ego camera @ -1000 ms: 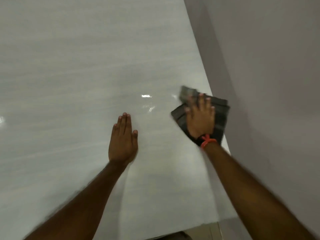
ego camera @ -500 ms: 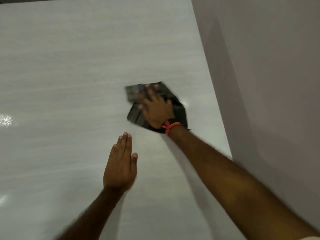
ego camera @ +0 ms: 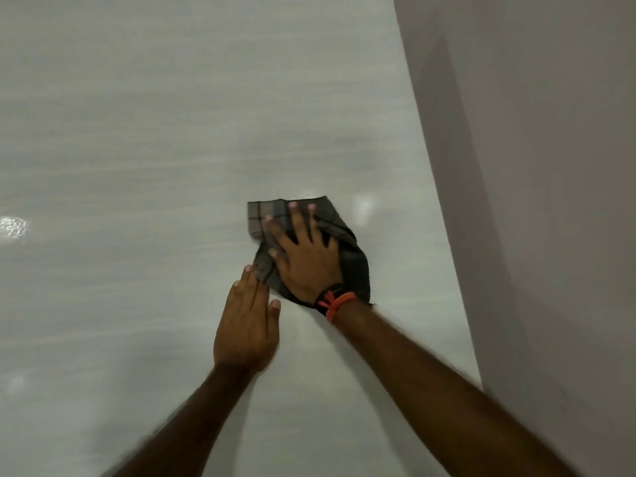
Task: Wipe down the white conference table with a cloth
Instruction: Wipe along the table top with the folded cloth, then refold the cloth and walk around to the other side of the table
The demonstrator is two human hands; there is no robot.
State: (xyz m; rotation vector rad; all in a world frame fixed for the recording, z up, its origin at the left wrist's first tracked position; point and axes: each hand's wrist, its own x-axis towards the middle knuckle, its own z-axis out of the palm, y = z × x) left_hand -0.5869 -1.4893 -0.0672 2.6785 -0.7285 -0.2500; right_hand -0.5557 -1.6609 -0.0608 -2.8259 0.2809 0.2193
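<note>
Dark checked cloth (ego camera: 356, 266), lately at the right edge of the white conference table (ego camera: 137, 132), now lies further in, just beside the left hand (ego camera: 246, 325) — one stroke across this strip is judged complete. The right hand (ego camera: 304, 259) presses the cloth flat with fingers spread and straight, curled round nothing; the left palm lies flat on the tabletop, fingers extended — a brace.

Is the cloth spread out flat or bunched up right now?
Bunched up. The dark checked cloth lies crumpled in folds under the right hand, whose spread fingers press it onto the table.
</note>
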